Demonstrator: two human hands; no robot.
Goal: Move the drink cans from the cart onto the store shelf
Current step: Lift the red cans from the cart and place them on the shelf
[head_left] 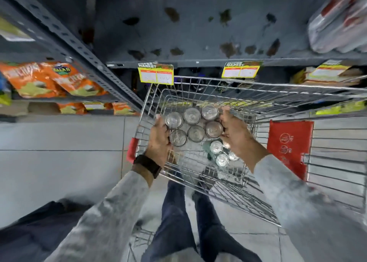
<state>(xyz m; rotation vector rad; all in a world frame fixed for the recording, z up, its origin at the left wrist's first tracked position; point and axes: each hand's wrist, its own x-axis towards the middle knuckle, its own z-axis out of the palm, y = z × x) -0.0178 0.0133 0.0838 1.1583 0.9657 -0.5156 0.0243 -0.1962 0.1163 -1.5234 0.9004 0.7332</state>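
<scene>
A block of several silver-topped drink cans (195, 133) stands upright inside the wire cart (246, 94), seen from above. My left hand (158, 140) presses against the block's left side and my right hand (234, 130) against its right side, so both hands clasp the group. Below the block, more cans (218, 152) lie loose on the cart's floor, partly hidden by my right wrist. The dark grey store shelf (198, 33) stretches beyond the cart, its surface bare and stained.
Yellow price tags (155, 74) hang on the shelf's front edge. Orange snack bags (47, 79) fill the lower shelves at left, and wrapped packs (337, 23) sit on the shelf at right. A red flap (288, 146) hangs in the cart's seat. My legs stand on the tiled floor.
</scene>
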